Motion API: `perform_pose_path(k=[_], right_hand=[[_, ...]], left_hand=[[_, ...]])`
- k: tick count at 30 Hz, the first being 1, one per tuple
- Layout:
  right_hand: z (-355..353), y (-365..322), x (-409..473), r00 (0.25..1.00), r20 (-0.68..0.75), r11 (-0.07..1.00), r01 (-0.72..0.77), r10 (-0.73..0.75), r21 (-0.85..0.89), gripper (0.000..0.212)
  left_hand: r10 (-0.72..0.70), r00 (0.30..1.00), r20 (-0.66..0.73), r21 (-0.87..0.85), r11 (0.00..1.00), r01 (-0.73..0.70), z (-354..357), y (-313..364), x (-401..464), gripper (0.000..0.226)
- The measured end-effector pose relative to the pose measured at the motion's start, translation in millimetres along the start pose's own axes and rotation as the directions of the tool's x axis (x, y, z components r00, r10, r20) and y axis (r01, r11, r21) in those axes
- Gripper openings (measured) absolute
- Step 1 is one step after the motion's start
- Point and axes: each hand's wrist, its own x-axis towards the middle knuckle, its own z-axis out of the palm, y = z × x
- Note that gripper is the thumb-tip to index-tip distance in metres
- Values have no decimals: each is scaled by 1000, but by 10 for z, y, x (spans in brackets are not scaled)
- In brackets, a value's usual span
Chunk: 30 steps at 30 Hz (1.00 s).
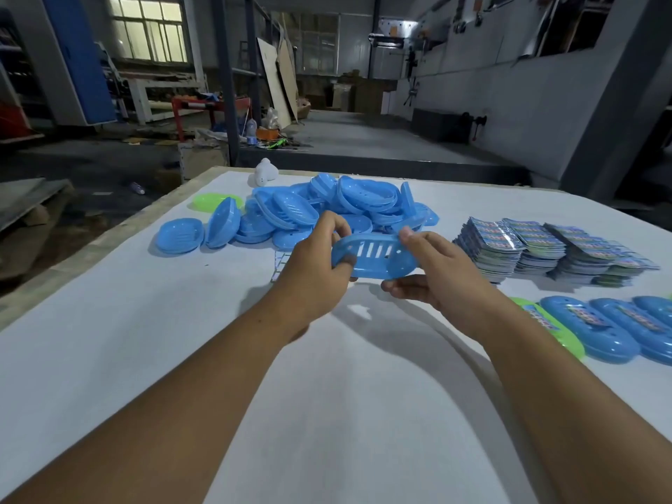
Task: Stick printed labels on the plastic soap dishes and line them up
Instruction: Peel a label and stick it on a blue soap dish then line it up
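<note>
blue soap dish (376, 257) held above table by left hand (316, 263) and right hand (436, 271) grip.

No print is legible: the stacked labels (545, 245) (and those on the lined-up dishes (600, 325)) are blurred.

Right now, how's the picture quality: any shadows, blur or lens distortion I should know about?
Head view: the white table is evenly lit, the arms cast soft shadows on it; wide-angle bending curves its edges; the blue slotted plastic soap dish is sharp, the stacked printed labels illegible; the workshop behind is dim.
</note>
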Motion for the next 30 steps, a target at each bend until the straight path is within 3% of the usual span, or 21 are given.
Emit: perform_pose_path(k=[3, 5, 9, 11, 14, 15, 18, 26, 30], right_hand=[[-65, 14, -8, 993, 117, 997, 8, 1, -72, 19], [-103, 45, -17, 989, 148, 973, 46, -12, -227, 29], [-182, 33, -34, 989, 149, 907, 82, -22, -412, 41], [-236, 11, -44, 984, 174, 851, 113, -26, -513, 43], [-291, 2, -43, 980, 198, 725, 130, 10, -676, 59], [-292, 1, -43, 978, 206, 695, 131, 25, -707, 62], [-297, -3, -44, 974, 221, 628, 143, 48, -765, 63], [-283, 8, -34, 974, 226, 566, 171, 27, -806, 66], [-278, 26, -24, 975, 221, 563, 171, 22, -809, 67]], left_hand=[[63, 996, 65, 152, 986, -72, -69, -8, 3, 38], [60, 986, 158, 228, 969, -95, -125, 6, 0, 40], [-115, 931, 346, 482, 873, -71, -320, 2, 31, 58], [-234, 935, 268, 566, 823, 44, -427, -10, 58, 53], [-301, 953, -38, 658, 710, 250, -543, -22, 66, 29], [-308, 948, -82, 705, 654, 273, -558, -27, 64, 27], [-401, 915, -44, 772, 567, 286, -561, -25, 48, 48], [-417, 907, -61, 747, 583, 319, -525, 0, 68, 60], [-406, 907, -108, 645, 665, 375, -518, -37, 96, 33]])
